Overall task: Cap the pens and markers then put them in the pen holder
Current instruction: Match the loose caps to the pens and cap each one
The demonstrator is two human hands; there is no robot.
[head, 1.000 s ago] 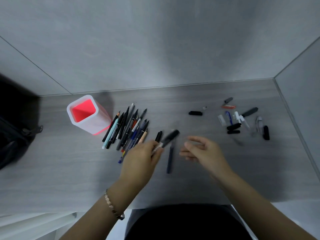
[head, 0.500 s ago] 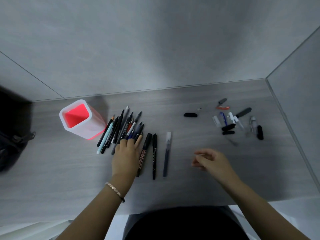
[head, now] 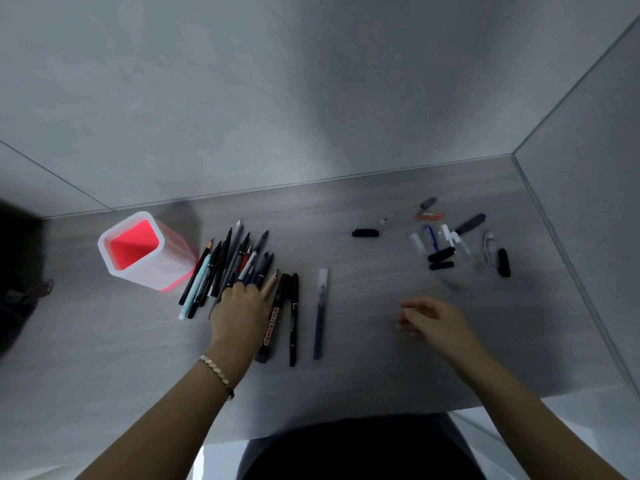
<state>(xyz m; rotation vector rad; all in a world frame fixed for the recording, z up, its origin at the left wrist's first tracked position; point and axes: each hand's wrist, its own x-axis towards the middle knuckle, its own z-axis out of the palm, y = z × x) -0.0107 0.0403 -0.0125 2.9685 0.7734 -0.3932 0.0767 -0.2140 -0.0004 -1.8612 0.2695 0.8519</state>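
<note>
Pens are touched by left hand, grip indiscernible; right hand hangs empty, relaxed; cap presumably needed next.

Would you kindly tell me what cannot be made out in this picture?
Head view, all four:
Pen pile: lower ends hidden under the left hand; which pen it touches is unclear.
Right hand: blurred; whether it holds anything is unclear.
Loose caps: too small to match to pens.
Dark object: cut off by the left edge.
</note>
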